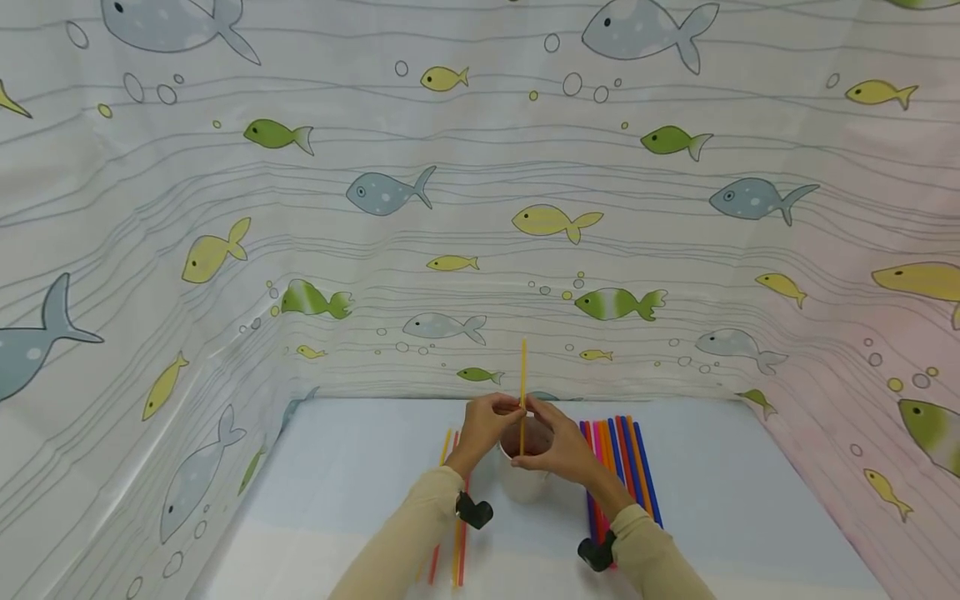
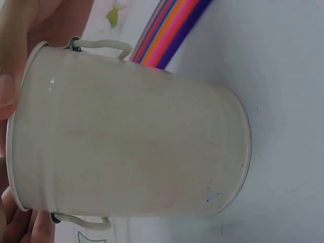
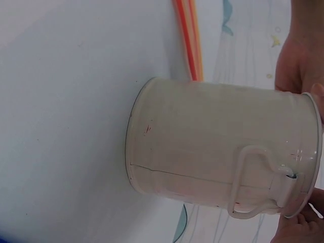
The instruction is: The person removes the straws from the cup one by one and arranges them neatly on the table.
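An upright yellow straw (image 1: 523,371) stands over an off-white metal pot (image 1: 522,485) in the head view. My left hand (image 1: 486,425) pinches the straw partway up. Curving round the same straw from the other side is my right hand (image 1: 561,446), its index finger by the left fingertips and its thumb lower, across the pot's near rim. Exact finger contacts are partly hidden. Both wrist views show the pot sideways, with small wire handles; in the left one a fingertip overlaps the rim of the pot (image 2: 131,136).
Several straws in blue, orange, pink and red (image 1: 622,467) lie side by side right of the pot, partly under the right wrist. Left of it are a few yellow and red straws (image 1: 459,554), partly behind the left forearm. A fish-patterned sheet (image 1: 480,292) surrounds the white table (image 1: 337,492).
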A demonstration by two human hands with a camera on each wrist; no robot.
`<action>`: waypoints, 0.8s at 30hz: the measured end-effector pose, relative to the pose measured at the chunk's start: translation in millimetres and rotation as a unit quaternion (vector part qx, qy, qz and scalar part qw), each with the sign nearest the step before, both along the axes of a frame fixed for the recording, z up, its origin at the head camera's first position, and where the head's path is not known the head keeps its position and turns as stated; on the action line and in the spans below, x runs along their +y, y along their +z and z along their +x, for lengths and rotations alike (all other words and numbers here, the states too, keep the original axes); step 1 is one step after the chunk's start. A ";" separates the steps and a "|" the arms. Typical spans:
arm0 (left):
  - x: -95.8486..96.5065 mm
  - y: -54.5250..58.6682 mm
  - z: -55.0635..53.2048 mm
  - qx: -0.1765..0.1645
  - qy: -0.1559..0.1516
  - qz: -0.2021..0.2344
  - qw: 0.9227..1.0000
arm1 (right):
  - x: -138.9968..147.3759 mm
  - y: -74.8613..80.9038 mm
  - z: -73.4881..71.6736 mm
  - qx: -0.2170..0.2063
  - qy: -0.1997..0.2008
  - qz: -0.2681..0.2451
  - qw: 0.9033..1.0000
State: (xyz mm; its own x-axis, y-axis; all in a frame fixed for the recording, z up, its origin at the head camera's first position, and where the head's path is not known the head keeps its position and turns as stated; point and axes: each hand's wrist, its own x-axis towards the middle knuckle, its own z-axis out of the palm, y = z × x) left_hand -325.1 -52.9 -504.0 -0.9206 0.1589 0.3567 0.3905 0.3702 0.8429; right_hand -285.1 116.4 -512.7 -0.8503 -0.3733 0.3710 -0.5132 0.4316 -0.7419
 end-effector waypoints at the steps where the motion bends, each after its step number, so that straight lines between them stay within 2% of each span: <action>1: 0.7 0.5 -0.4 0.002 0.009 -0.003 1.000 | -0.5 0.4 -0.7 0.002 -0.001 0.000 1.000; 4: 2.1 1.6 -1.2 0.000 0.027 -0.010 1.000 | -1.0 0.6 -2.8 0.001 -0.005 -0.003 1.000; 8: 3.2 3.3 0.2 0.004 0.029 -0.003 1.000 | -0.7 0.5 -3.0 -0.003 -0.004 -0.006 1.000; 15: 3.4 12.2 4.3 0.055 0.045 0.000 0.997 | -0.3 1.1 0.8 -0.010 0.003 -0.001 1.000; 19: -0.4 26.7 3.5 0.076 0.044 0.013 0.996 | 0.0 1.1 2.2 -0.014 -0.007 0.003 1.000; 24: -7.0 56.0 1.5 0.090 0.036 0.040 0.995 | 1.8 -0.6 1.9 -0.020 -0.009 -0.002 1.000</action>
